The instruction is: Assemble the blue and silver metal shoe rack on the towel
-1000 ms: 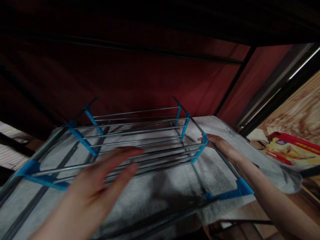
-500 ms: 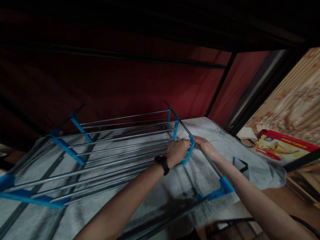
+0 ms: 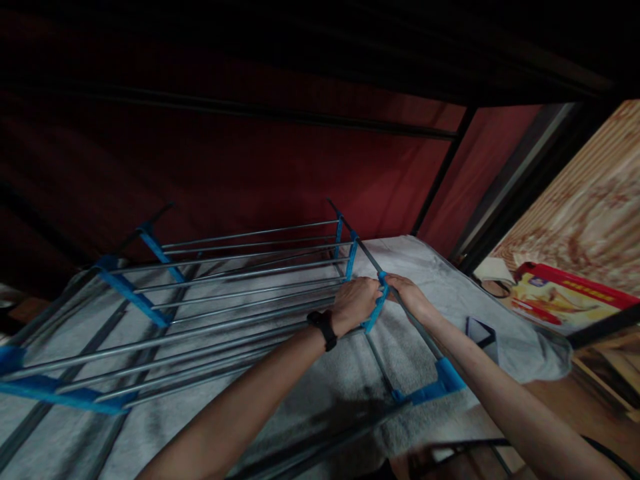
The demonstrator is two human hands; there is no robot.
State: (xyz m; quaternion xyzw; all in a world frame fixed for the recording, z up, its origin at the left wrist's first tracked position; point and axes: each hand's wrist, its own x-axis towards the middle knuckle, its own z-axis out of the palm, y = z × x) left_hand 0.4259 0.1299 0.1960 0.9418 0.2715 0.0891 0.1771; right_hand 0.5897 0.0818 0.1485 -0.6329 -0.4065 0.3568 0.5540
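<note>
A shoe rack of grey metal tubes (image 3: 240,288) and blue plastic side brackets lies on its side over a pale blanket (image 3: 330,390). My left hand (image 3: 356,301), with a black watch on the wrist, is closed at the right-hand ends of the tubes, against a blue bracket (image 3: 375,313). On the bracket's other side, my right hand (image 3: 407,293) grips it where it meets the dark side post (image 3: 427,340). The left hand's fingertips are hidden. Nearer me, another blue bracket (image 3: 437,388) sits on the same post.
Dark bed-frame bars (image 3: 443,167) rise in front of a red curtain (image 3: 300,173), with a dark structure overhead. To the right are a red and yellow box (image 3: 565,300) and a small dark-edged item (image 3: 481,331) on the blanket. Wooden pieces (image 3: 607,370) lie lower right.
Both hands keep the same place on the bracket. The rack's near left end appears shifted slightly left and up; otherwise hardly anything differs.
</note>
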